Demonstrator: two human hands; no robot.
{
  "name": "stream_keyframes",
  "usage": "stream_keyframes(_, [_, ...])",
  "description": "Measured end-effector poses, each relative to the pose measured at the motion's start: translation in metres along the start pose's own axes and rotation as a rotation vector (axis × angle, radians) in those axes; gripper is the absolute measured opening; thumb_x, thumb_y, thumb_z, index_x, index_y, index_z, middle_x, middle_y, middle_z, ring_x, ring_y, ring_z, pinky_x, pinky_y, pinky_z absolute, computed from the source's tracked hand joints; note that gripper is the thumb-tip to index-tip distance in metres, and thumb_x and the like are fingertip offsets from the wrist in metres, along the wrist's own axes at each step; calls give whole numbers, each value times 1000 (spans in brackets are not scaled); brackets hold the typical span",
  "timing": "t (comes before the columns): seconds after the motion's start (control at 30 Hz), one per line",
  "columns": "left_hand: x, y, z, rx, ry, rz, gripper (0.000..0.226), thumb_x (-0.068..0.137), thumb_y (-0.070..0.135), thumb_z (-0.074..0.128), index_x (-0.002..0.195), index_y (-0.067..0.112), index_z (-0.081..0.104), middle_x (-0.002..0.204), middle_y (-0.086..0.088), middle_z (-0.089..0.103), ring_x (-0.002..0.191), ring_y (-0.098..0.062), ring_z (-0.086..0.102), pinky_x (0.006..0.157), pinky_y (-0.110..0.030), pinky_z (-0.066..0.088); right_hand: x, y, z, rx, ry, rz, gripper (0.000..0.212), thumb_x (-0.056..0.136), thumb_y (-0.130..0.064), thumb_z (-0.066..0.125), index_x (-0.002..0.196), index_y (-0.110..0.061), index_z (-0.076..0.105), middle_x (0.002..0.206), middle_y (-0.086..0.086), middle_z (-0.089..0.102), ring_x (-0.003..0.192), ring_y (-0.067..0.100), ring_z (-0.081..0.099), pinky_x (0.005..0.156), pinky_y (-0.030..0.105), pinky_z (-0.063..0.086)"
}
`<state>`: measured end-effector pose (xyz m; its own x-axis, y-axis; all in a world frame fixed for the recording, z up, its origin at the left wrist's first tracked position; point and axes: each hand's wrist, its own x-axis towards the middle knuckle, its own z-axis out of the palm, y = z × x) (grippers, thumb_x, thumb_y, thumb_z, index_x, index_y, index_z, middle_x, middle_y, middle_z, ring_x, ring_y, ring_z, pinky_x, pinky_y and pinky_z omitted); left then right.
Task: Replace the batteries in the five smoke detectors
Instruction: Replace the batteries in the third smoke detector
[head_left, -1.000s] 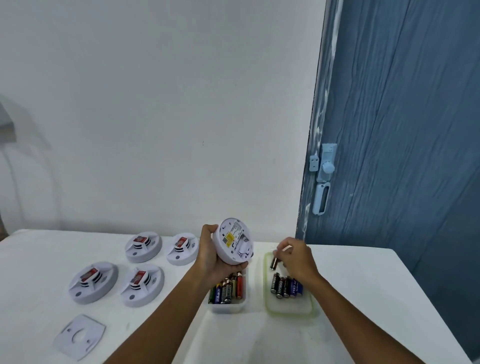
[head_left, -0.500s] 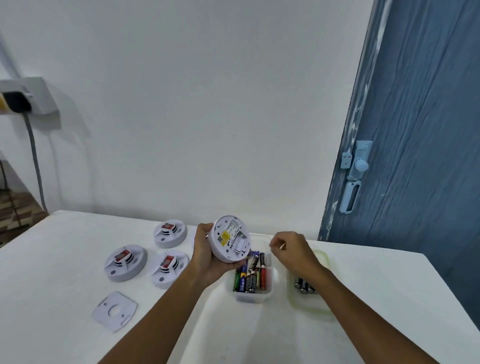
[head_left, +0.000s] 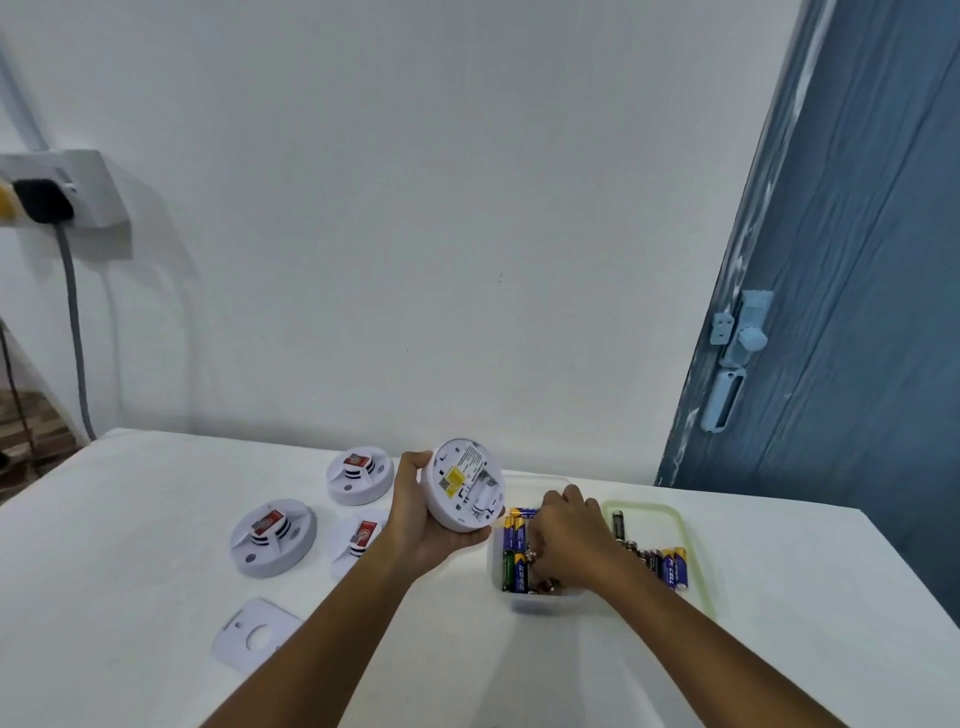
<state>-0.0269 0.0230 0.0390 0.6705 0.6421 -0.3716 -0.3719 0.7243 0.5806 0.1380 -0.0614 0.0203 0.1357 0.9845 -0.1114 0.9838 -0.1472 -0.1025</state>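
Right hand (head_left: 569, 540): crossing from the green-rimmed tray (head_left: 691, 551) into the clear battery tub (head_left: 545, 603), fingers curling among cells (pinch unclear). Left hand (head_left: 421, 519): gripping the opened smoke detector (head_left: 462, 486) above the tabletop (head_left: 130, 519). Step: fetching a fresh battery; next, seating it.

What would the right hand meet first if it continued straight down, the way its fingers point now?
Most likely the batteries in the clear container; the right hand is already over them, though contact is hidden.

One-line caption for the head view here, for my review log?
Left hand holds an upturned smoke detector while right hand reaches into the clear battery tub.
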Motion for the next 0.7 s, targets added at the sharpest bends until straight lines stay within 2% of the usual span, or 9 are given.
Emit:
stream_keyframes(0.07, [0,2,0,-10,-4,-4,53,74,43,52,112,10,66,115,-19,61,111,-41,48,81,-45,46,-2,2,-7,300,9,54,27,76,-19,72,59,-23,51,73,-4,50,79,16,48,67,26,35])
stream_keyframes(0.13, [0,4,1,-3,1,-7,53,74,43,52,112,9,66,115,-20,62,110,-41,48,84,-45,43,-3,6,-14,586,32,110,27,75,-11,74,62,-23,54,63,-6,53,60,9,50,55,22,38])
stream_keyframes(0.17, [0,5,1,5,3,-6,53,74,43,52,112,9,66,114,-20,62,110,-41,48,84,-45,42,-5,9,-18,706,56,130,21,75,-9,75,69,-21,59,62,-5,57,60,12,55,57,22,42])
stream_keyframes(0.23, [1,7,3,10,5,-2,53,75,43,51,111,9,66,113,-20,63,108,-42,50,83,-44,42,-9,13,-24,930,120,131,20,75,-4,75,82,-17,62,59,0,63,69,27,66,71,32,52])
stream_keyframes(0.3, [2,7,4,7,5,-1,51,78,44,49,109,8,67,108,-21,66,102,-43,54,84,-44,42,-14,15,-31,1088,169,130,18,76,-3,76,85,-14,64,61,9,67,68,27,65,70,35,51])
stream_keyframes(0.4, [4,6,6,0,-5,-10,52,83,46,45,112,8,66,108,-22,67,100,-44,56,84,-45,43,-20,15,-40,1249,198,170,16,78,-6,76,91,-7,66,71,12,71,60,14,58,55,20,42])
stream_keyframes(0.5, [4,1,14,16,-27,1,51,81,45,44,109,10,68,107,-21,66,95,-40,57,70,-40,49,-22,13,-46,1362,260,193,19,78,-8,76,93,-9,64,79,15,74,59,15,54,53,23,38])
stream_keyframes(0.57, [3,-2,19,33,-44,13,51,77,44,46,106,10,69,108,-20,64,93,-37,56,67,-37,48,-22,8,-50,1371,320,180,18,78,-9,76,90,-10,63,76,13,73,58,15,54,55,25,39])
stream_keyframes(0.7, [3,-6,28,54,-71,1,55,80,45,42,114,8,65,112,-24,61,97,-40,54,72,-39,45,-17,-5,-56,1315,428,153,18,78,-9,77,89,-8,63,61,4,68,52,7,54,53,17,44])
